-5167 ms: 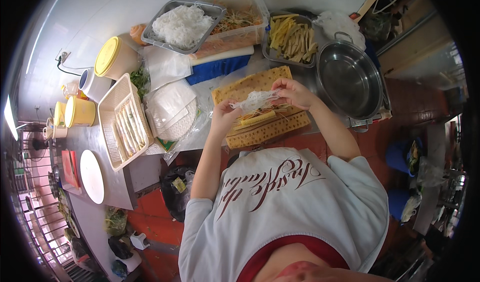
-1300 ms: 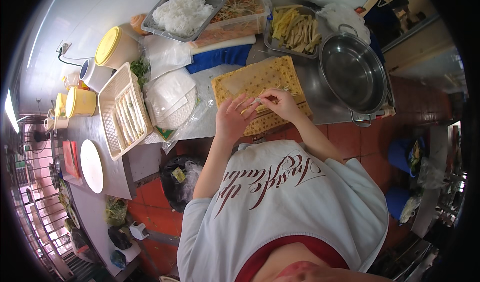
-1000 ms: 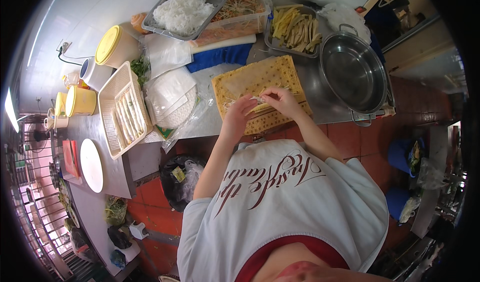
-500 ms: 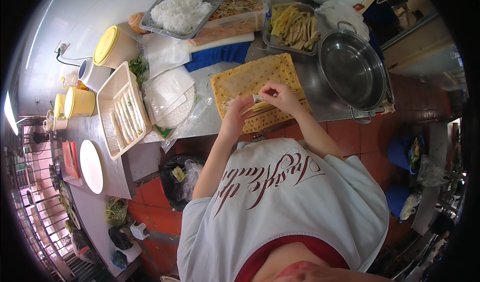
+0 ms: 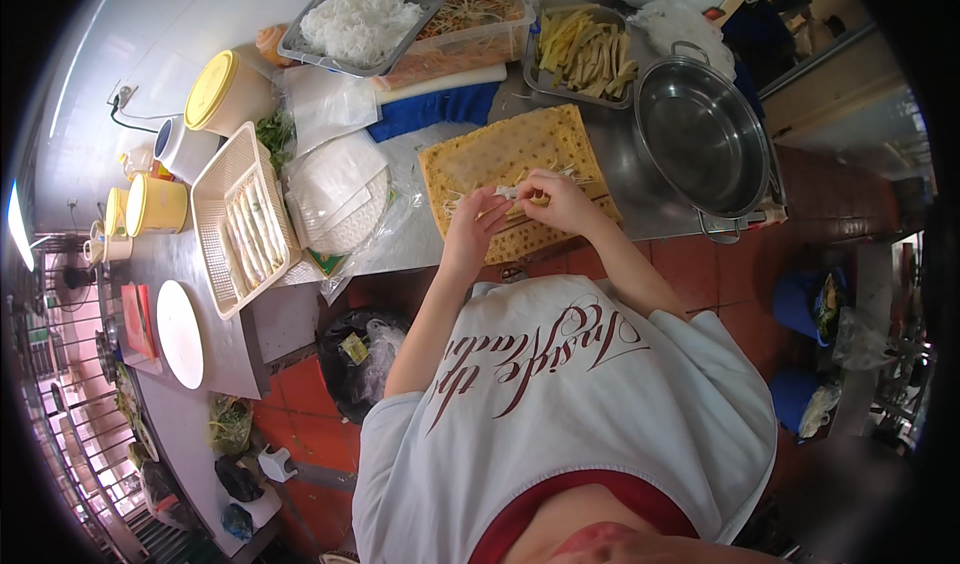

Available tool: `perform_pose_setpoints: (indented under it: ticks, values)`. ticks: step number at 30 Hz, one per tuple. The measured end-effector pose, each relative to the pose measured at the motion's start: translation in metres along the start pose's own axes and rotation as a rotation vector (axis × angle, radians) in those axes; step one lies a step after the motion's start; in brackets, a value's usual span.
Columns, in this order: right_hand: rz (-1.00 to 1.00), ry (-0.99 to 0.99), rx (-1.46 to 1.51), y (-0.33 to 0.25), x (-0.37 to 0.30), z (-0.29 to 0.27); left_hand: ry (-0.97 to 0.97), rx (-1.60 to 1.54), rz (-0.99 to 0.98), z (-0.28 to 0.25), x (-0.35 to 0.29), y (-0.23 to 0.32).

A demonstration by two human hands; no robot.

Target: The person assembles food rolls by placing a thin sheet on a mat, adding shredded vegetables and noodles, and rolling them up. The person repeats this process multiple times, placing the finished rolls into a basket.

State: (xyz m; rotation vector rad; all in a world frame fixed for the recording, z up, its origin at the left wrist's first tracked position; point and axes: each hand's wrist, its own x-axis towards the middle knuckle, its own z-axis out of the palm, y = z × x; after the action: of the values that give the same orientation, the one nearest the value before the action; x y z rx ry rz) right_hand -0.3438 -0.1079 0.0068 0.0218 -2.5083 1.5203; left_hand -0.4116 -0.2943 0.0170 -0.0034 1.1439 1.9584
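Over a yellow spotted cloth (image 5: 480, 159) on the steel counter, my two hands meet close together. A small white clump that looks like rice noodles (image 5: 507, 193) sits between their fingertips. My left hand (image 5: 477, 222) has its fingers bent together against the clump's left end. My right hand (image 5: 558, 204) pinches at its right side, the fingers curled. Pale and yellow filling strips (image 5: 568, 176) lie on the cloth beside and behind the hands. A translucent wrapper sheet seems to lie over the cloth, though its edges are hard to make out.
Left of the cloth lie round rice paper sheets (image 5: 345, 214) and a cream basket (image 5: 203, 239) holding several rolls (image 5: 252, 234). Behind stand a tray of white noodles (image 5: 360, 26), a tub of shredded vegetables (image 5: 465, 24) and a tray of yellow strips (image 5: 585, 54). A steel pot (image 5: 705, 134) stands right.
My right hand has shifted slightly left and down, its fingers more curled. The white clump now shows more plainly between my hands, and more strips show behind my right hand.
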Motion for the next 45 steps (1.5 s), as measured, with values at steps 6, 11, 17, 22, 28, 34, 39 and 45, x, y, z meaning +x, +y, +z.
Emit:
perform_pose_setpoints:
  ticks: [6,11,17,22,28,34,39,45]
  values:
    - [-0.112,0.082,-0.182,0.0,-0.001,0.001,0.093,0.037,0.035,0.009,-0.006,0.004]
    - [-0.203,0.128,-0.442,-0.004,-0.004,-0.002,0.182,0.131,0.136,0.012,-0.009,0.006]
    - [-0.167,0.118,-0.492,-0.001,-0.003,-0.002,0.301,0.601,0.394,-0.006,-0.003,-0.003]
    - [0.012,0.203,-0.592,-0.018,-0.003,-0.01,0.49,1.246,0.468,-0.038,0.025,0.027]
    - [0.137,-0.059,-0.422,-0.006,0.006,-0.033,0.387,1.395,0.072,-0.049,0.067,0.064]
    - [-0.019,-0.103,-0.597,-0.011,0.01,-0.03,0.359,0.845,0.03,-0.051,0.09,0.061]
    - [0.141,-0.066,-0.625,-0.013,-0.006,-0.038,0.389,0.814,0.027,-0.055,0.099,0.064]
    - [0.198,-0.273,-0.527,-0.023,-0.025,-0.057,0.453,1.307,0.706,-0.027,0.072,0.048]
